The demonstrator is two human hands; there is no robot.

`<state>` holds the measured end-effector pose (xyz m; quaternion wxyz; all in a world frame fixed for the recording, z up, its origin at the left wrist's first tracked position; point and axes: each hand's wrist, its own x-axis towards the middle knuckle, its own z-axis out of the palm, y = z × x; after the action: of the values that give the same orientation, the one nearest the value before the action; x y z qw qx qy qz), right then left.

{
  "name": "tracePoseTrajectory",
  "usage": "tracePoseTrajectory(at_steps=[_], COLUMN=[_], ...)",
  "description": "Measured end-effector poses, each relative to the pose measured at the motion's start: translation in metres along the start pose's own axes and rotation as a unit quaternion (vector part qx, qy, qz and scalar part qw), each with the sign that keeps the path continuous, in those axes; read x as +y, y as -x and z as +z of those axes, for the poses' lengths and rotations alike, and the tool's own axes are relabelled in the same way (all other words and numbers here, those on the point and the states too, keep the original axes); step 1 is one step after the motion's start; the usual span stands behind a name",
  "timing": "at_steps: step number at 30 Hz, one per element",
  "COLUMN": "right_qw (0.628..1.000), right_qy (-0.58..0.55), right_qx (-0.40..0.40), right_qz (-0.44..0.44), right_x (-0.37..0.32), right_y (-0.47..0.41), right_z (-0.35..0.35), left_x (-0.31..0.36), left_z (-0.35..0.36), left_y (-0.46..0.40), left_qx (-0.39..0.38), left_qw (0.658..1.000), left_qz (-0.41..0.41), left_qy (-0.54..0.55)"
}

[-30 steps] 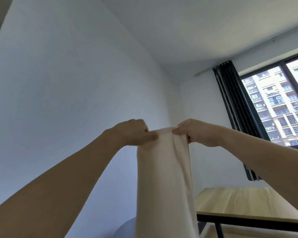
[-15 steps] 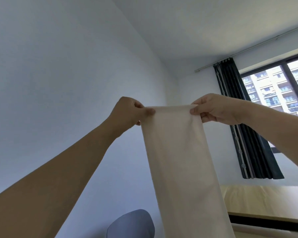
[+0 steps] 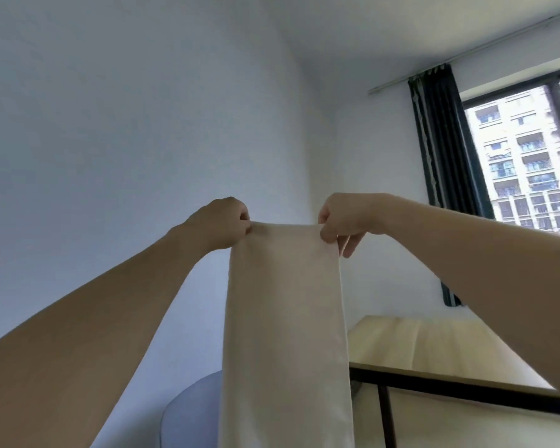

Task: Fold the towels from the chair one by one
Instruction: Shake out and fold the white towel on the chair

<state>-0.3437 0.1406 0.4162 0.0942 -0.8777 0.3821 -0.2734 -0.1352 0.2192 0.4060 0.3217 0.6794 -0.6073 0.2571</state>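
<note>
Head view, camera tilted upward toward wall and ceiling. Both arms raised in front, bare forearms entering from lower left and lower right

Left hand [image 3: 222, 223]: fingers curled, pinching the top left corner of the towel [image 3: 285, 318]. Right hand [image 3: 343, 221]: thumb and forefinger pinching the top right corner; the lower fingers [image 3: 348, 245] hang loosely behind the cloth edge

Towel: cream, plain, held up in mid-air between the two hands, top edge stretched roughly level and nearly taut. It hangs straight down as a long narrow strip; lower end runs out of the bottom of the view, so its full length cannot be told. Whether it is a single layer or already doubled: cannot tell

Chair [image 3: 191, 412]: only a rounded blue-grey backrest shows, low in the view, just left of and behind the hanging towel, partly hidden by it

Table [image 3: 434, 344]: light wood top on a dark frame, to the right, beyond the towel

Far right: dark curtain [image 3: 440, 163] beside a window [image 3: 530, 163] with an apartment block outside
</note>
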Motion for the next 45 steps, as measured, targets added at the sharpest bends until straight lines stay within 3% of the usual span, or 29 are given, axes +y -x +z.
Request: tracePoseTrajectory(at_steps=[3, 5, 8, 11, 14, 17, 22, 27, 32, 34, 37, 39, 41, 45], right_qw=[0.989, 0.983, 0.973, 0.932, 0.912, 0.917, 0.972, 0.985, 0.932, 0.893, 0.822, 0.802, 0.801, 0.868], right_qy=[0.129, 0.127, -0.012, -0.168, -0.23, -0.223, -0.145, -0.102, -0.014, 0.002, -0.001, -0.008, -0.027, -0.069], right_qx=[0.071, 0.127, 0.228, 0.32, 0.338, 0.33, 0.182, -0.065, -0.291, -0.375, -0.487, -0.515, -0.517, -0.412], right_qz=[0.022, 0.035, 0.033, -0.001, -0.028, -0.033, 0.025, 0.125, 0.217, 0.25, 0.296, 0.304, 0.3, 0.268], right_x=[0.015, 0.026, 0.038, 0.038, 0.033, 0.032, 0.036, 0.054, 0.102, 0.123, 0.148, 0.159, 0.167, 0.185], right_y=[-0.044, -0.07, -0.097, -0.099, -0.082, -0.053, 0.02, 0.096, 0.157, 0.172, 0.183, 0.179, 0.166, 0.114], right_z=[0.046, 0.065, 0.064, 0.047, 0.032, 0.025, 0.046, 0.103, 0.202, 0.242, 0.292, 0.316, 0.331, 0.353], left_x=[-0.014, -0.018, -0.018, -0.009, 0.002, 0.011, 0.02, 0.022, 0.019, 0.017, 0.006, -0.006, -0.017, -0.045], left_z=[0.057, 0.084, 0.098, 0.087, 0.067, 0.05, 0.052, 0.093, 0.155, 0.183, 0.22, 0.243, 0.264, 0.312], left_y=[-0.02, -0.033, -0.052, -0.058, -0.051, -0.032, 0.045, 0.143, 0.245, 0.28, 0.317, 0.324, 0.32, 0.28], left_qx=[0.023, 0.04, 0.108, 0.18, 0.196, 0.178, 0.109, -0.05, -0.311, -0.4, -0.504, -0.535, -0.528, -0.443], left_qw=[0.998, 0.996, 0.985, 0.968, 0.961, 0.965, 0.977, 0.978, 0.904, 0.87, 0.791, 0.772, 0.787, 0.846], left_qz=[-0.043, -0.084, -0.089, -0.053, -0.015, -0.005, -0.03, -0.13, -0.197, -0.213, -0.265, -0.268, -0.26, -0.25], left_qy=[-0.028, 0.011, 0.097, 0.166, 0.193, 0.195, 0.183, 0.155, 0.217, 0.194, 0.223, 0.215, 0.187, 0.159])
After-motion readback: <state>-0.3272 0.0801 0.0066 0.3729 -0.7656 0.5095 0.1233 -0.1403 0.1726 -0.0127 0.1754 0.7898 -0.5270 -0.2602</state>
